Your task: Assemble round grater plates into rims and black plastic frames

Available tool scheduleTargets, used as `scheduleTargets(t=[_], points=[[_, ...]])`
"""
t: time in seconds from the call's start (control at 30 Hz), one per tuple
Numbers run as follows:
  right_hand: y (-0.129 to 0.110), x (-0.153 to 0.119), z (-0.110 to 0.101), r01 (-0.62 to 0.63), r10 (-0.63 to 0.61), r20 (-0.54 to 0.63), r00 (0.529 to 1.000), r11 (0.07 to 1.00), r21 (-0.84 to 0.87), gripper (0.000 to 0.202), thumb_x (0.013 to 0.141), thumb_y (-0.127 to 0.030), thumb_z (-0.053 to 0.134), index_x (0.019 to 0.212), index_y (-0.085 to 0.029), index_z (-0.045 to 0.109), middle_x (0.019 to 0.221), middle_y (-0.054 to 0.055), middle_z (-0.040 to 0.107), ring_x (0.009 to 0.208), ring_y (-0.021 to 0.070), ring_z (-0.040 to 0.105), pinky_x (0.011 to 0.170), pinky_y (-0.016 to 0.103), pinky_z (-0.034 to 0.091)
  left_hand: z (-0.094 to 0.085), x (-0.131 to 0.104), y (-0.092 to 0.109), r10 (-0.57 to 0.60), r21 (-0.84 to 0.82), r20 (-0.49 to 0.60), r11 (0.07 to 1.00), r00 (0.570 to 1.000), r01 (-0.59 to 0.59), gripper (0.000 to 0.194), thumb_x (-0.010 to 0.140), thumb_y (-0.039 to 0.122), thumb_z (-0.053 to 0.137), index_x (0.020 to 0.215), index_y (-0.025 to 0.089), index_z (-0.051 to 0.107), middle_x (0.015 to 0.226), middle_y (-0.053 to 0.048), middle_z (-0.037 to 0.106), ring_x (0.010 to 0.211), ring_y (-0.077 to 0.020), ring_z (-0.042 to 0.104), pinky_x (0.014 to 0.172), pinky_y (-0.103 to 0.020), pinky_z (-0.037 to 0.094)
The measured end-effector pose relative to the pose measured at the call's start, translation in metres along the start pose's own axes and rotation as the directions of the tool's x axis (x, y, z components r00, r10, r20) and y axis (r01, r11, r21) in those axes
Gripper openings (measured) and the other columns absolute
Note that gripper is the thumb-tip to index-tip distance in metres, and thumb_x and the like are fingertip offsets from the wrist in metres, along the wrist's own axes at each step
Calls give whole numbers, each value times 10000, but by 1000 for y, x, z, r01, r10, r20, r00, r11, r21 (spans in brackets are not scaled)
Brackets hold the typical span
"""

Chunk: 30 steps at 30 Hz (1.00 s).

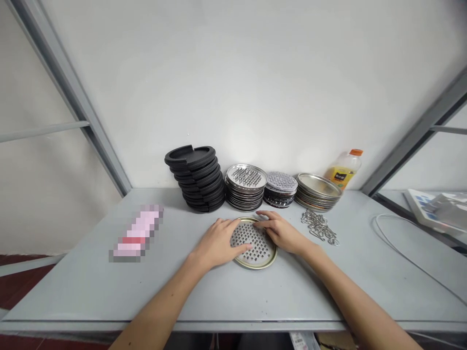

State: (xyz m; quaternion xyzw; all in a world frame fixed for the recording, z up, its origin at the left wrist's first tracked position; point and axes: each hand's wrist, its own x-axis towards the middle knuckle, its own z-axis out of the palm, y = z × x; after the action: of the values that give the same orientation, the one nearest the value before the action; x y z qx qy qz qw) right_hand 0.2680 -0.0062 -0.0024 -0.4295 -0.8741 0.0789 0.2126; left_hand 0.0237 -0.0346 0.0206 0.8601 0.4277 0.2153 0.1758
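Note:
A round metal grater disc (255,245) with rows of square holes sits in a gold-rimmed round plate (257,267) on the table. My left hand (218,243) rests over its left edge, the fingers reaching to the rim and the thumb stretched across the holes. At the upper right edge is my right hand (282,232), its fingers apart and touching the disc near the rim. The undersides of both hands are hidden. Behind them stand a stack of shiny grater discs (246,177) and a shorter stack of grater discs (281,182).
Black ring-shaped bases (200,182) are piled high at back left. Gold-rimmed plates (319,187) stand at back right, before an orange-capped bottle (343,172). Metal hooks (318,226) lie loose nearby. A blurred pink item (140,231) lies left; a white cable (397,245) curves right.

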Motion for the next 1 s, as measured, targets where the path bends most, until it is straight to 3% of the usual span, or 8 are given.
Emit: scheduleTargets(t=[0.07, 0.27, 0.4, 0.67, 1.0], points=[[3, 0, 3, -10, 10, -5, 1000, 1000, 0, 501, 790, 2, 402, 1107, -248, 699, 1361, 113, 501, 1223, 275, 500, 1018, 479, 417, 1, 1, -2, 26, -9, -7, 1000, 1000, -26, 634, 785, 515, 646, 1336, 269, 451, 1294, -55, 557, 1207, -290, 462, 1020, -423, 371], [7, 1, 9, -35, 35, 7, 999, 999, 24, 523, 783, 3, 398, 1138, -249, 687, 1396, 116, 472, 1262, 284, 470, 1045, 485, 388, 9, 4, -14, 104, -58, 156, 994, 982, -96, 1078, 624, 666, 703, 1476, 217, 217, 1522, -98, 279, 1401, -360, 197, 1112, -495, 253], [8, 3, 9, -36, 36, -2, 999, 998, 46, 468, 804, -39, 411, 1163, -199, 665, 1373, 140, 486, 1249, 277, 481, 1051, 471, 388, 12, 6, -20, 100, -58, 203, 994, 974, -90, 1148, 592, 625, 737, 1495, 228, 151, 1548, -96, 212, 1418, -364, 150, 1120, -509, 237], [2, 14, 16, -60, 69, -62, 996, 987, 149, 345, 923, -309, 445, 1167, -167, 644, 1262, 162, 533, 1188, 265, 515, 1042, 439, 395, 11, 11, -19, 114, -23, 171, 993, 979, -112, 1158, 547, 678, 736, 1476, 221, 217, 1511, -110, 301, 1392, -367, 228, 1119, -494, 243], [-6, 8, 28, -124, 132, -113, 985, 989, 74, 375, 904, -358, 489, 1178, -152, 641, 1344, 179, 457, 1250, 297, 440, 1063, 448, 354, 14, 22, -32, 127, 49, 177, 989, 976, -137, 1165, 520, 703, 730, 1461, 183, 283, 1497, -131, 331, 1375, -352, 278, 1119, -473, 252]])
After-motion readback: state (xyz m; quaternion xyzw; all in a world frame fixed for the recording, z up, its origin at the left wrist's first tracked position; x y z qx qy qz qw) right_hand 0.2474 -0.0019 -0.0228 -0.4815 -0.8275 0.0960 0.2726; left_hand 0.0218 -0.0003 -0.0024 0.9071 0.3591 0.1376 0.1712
